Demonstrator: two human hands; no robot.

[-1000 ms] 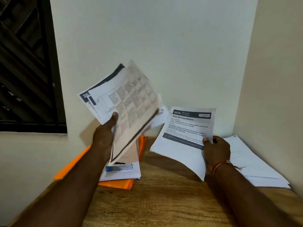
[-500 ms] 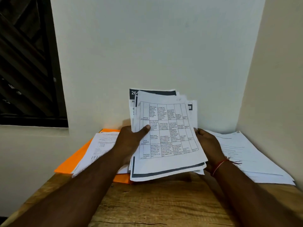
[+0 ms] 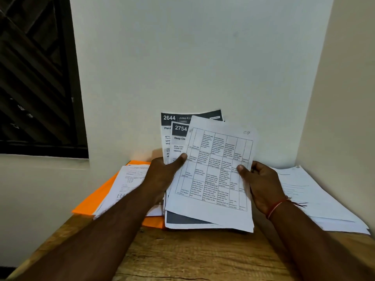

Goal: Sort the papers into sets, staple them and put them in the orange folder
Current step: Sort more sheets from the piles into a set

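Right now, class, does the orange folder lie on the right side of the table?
No, the orange folder lies on the left side of the table, partly covered by loose papers.

A sheaf of printed papers (image 3: 215, 175) is held tilted upright, fanned: a gridded sheet in front, sheets headed 2644 and 2754 behind. An orange folder (image 3: 95, 201) is laid flat at the left under loose white sheets (image 3: 129, 179); another white stack (image 3: 316, 199) is laid at the right.

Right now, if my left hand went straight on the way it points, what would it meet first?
Your left hand grips the held papers, so they travel with it; beyond them, probably the white wall, though depth is unclear.
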